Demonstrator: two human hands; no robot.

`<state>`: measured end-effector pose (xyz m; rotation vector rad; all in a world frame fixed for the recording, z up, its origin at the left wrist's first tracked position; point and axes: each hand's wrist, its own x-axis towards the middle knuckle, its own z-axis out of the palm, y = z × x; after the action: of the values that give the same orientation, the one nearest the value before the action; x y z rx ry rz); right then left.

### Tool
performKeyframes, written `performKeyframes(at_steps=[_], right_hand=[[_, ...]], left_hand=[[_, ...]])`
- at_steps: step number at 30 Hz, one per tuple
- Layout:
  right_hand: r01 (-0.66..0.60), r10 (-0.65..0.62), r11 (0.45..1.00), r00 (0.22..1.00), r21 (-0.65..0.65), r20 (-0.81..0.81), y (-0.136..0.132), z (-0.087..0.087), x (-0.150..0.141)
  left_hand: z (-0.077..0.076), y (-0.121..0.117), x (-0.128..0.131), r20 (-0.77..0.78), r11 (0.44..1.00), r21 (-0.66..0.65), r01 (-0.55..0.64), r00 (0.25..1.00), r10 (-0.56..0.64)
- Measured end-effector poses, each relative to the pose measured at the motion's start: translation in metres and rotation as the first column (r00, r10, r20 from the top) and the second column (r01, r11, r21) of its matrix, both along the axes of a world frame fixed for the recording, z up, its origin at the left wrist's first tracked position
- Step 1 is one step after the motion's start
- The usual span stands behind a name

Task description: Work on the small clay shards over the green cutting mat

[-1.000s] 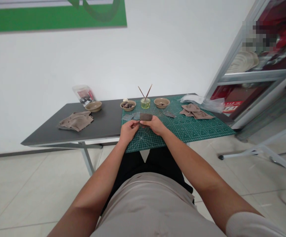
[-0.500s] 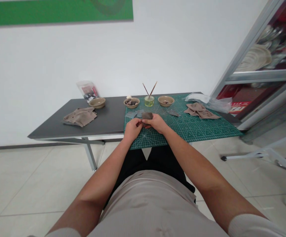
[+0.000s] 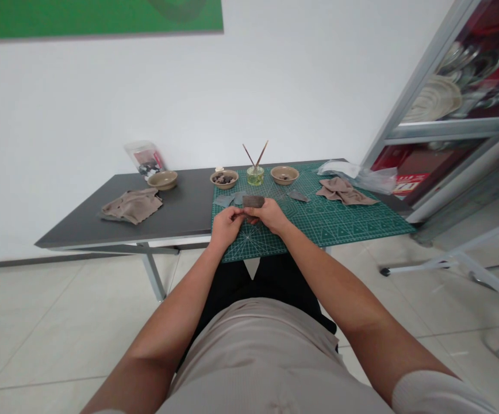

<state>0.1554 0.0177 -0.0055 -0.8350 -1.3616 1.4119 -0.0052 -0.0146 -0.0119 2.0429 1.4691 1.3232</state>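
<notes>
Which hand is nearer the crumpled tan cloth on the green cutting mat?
The right hand is nearer, to the left of the cloth and lower in view. The left hand lies farther left, past the right hand.

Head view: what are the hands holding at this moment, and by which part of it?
A flat dark brown piece. The left hand and right hand both grip its lower edge; its upper part stands clear.
</notes>
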Motion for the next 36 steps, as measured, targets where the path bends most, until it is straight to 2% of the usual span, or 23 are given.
performKeyframes(at_steps=[3,6,10,16,22,26,32,36], right_hand=[[0.006,-0.006,1.000,1.000,0.006,-0.008,-0.001,0.001,0.001],[0.031,-0.031,0.999,0.999,-0.007,-0.021,-0.002,0.001,0.003],[-0.035,0.036,0.999,0.999,0.011,-0.039,-0.001,0.001,0.007],[-0.139,0.141,0.989,0.990,0.053,-0.032,0.001,0.001,0.007],[-0.181,0.179,0.983,0.981,0.017,0.070,-0.001,0.005,0.005],[-0.173,0.169,0.985,0.979,0.028,0.114,-0.001,0.005,0.003],[-0.091,0.076,0.988,0.990,0.122,0.122,0.000,0.001,0.004],[-0.103,0.079,0.984,0.983,0.143,0.164,-0.002,0.004,0.004]], left_hand=[[-0.004,0.004,-0.002,0.142,0.997,-0.067,0.045,0.989,-0.035],[-0.007,0.009,-0.004,0.329,0.982,-0.139,0.125,0.942,-0.074],[-0.007,0.013,-0.004,0.445,0.974,-0.148,0.172,0.891,-0.089],[-0.002,0.009,-0.004,0.389,0.983,-0.125,0.136,0.918,-0.078],[0.002,0.009,-0.008,0.306,0.996,0.023,0.088,0.948,-0.091],[0.002,0.010,-0.008,0.294,0.997,-0.015,0.078,0.953,-0.070],[0.000,0.012,-0.008,0.363,0.990,-0.081,0.117,0.929,-0.080],[0.001,0.008,-0.005,0.256,0.997,-0.059,0.039,0.966,-0.023]])
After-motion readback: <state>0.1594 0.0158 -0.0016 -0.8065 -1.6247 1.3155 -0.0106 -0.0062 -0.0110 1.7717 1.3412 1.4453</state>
